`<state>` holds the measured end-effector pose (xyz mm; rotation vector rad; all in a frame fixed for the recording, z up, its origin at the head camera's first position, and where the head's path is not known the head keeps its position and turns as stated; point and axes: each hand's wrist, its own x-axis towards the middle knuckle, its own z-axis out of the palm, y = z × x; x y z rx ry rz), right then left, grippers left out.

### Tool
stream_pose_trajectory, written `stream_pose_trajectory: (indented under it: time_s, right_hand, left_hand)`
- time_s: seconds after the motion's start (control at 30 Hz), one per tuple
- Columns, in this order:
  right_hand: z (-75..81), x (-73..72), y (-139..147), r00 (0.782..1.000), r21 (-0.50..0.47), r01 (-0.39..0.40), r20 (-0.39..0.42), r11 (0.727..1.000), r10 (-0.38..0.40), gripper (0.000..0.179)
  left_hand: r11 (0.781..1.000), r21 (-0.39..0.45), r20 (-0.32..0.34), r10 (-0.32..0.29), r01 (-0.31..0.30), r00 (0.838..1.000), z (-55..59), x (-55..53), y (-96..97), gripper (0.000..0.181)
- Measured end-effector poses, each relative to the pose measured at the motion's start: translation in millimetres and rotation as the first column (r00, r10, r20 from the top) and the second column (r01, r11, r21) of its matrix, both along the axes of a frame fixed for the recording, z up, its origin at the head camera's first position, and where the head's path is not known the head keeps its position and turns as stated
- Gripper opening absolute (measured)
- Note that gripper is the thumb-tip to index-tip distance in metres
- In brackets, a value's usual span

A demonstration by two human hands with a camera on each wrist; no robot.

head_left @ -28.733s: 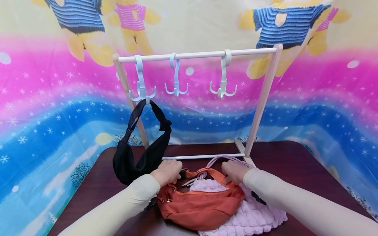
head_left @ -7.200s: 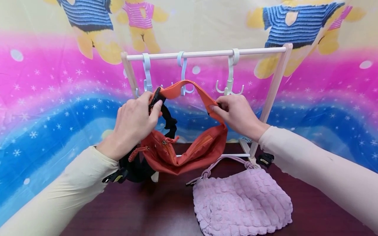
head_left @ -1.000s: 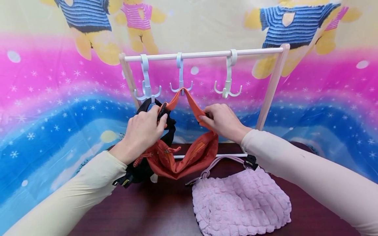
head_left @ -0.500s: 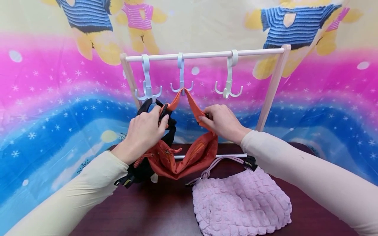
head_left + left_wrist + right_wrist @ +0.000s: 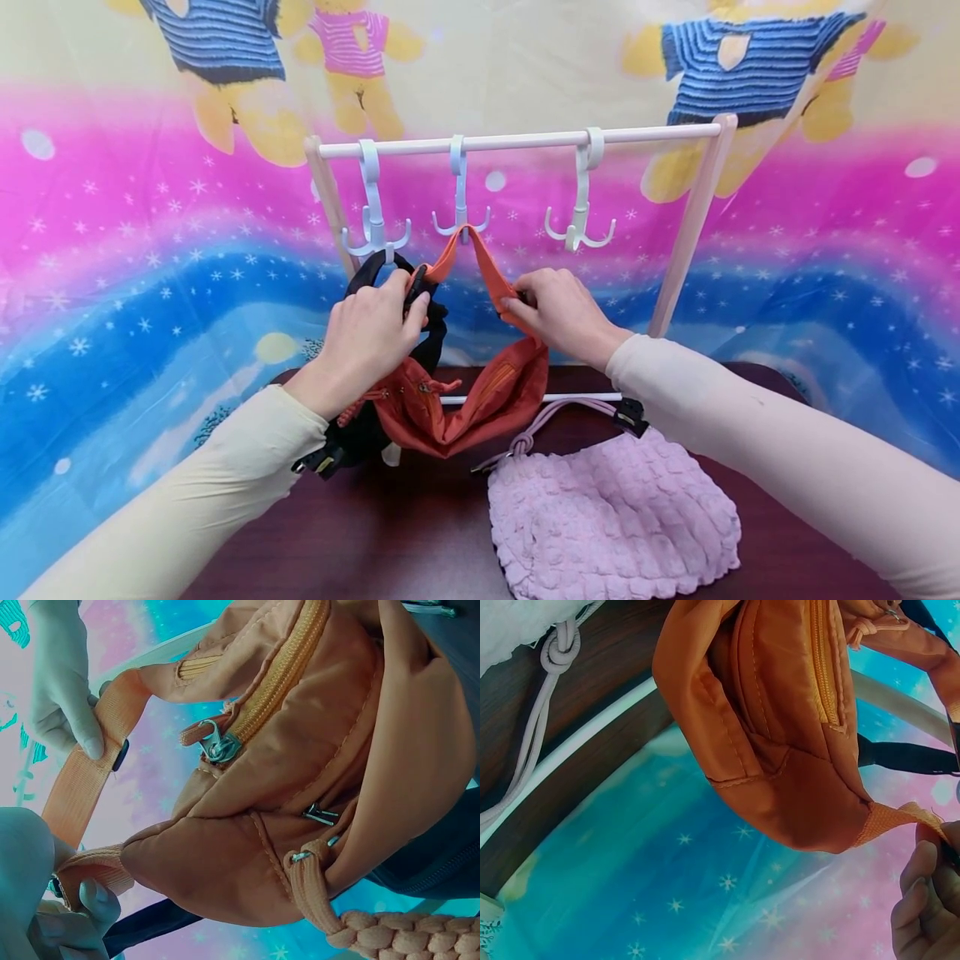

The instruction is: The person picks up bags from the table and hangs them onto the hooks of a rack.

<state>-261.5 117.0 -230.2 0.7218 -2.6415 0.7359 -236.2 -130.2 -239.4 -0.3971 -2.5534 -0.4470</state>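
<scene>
An orange-red waist bag [image 5: 450,435] hangs off the table, its body sagging below both hands. Its orange strap [image 5: 487,268] rises to a peak at the front prong of the middle hook [image 5: 461,196]. My left hand [image 5: 363,337] pinches the strap's left side beside a black buckle [image 5: 416,283]. On the other side, my right hand [image 5: 566,315] pinches the strap between thumb and fingers. The left wrist view shows the bag's zipper [image 5: 277,675] and a braided pull [image 5: 405,934]. In the right wrist view my right fingers [image 5: 922,900] hold the strap end.
A wooden rack [image 5: 517,143] carries the hooks; the right hook [image 5: 579,200] holds nothing. Behind my left hand, a black bag [image 5: 363,437] hangs from the left hook [image 5: 372,204]. A pink quilted bag [image 5: 615,521] lies on the dark table [image 5: 360,542], front right.
The waist bag lay on the pink bag, then both hands lifted it before the rack. Its strap came to the middle hook; over the last second the right hand sank slightly.
</scene>
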Motion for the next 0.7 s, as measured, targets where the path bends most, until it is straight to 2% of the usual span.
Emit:
stream_pose_trajectory:
  time_s: [0.7]
  right_hand:
    - [-3.9, -1.1, 1.6, 1.0, 0.01, 0.001, -0.022, 1.0, 0.0, 0.016]
  left_hand:
    - [1.0, -0.007, -0.002, -0.011, 0.011, 1.0, -3.8, -0.5, 2.9, 0.03]
